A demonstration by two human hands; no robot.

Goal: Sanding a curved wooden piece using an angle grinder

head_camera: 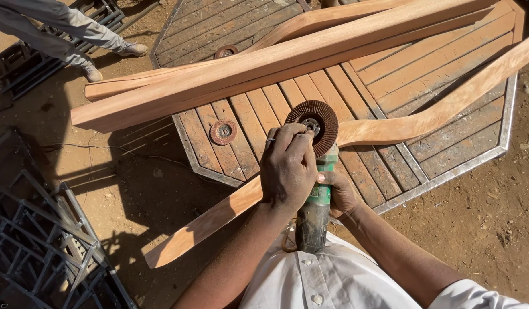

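left grip (287, 169): my fingers close over the head of the angle grinder (315, 200), at its flap disc (314, 125)
right grip (339, 191): wrapped around the green body
grinder: centre, above the curved wooden piece (390, 129) on the slatted surface (447, 68)

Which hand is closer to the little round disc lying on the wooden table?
The left. The left hand sits atop the grinder, just right of the loose disc lying on the slatted table. The right hand grips the grinder's body farther right, beyond the left hand.
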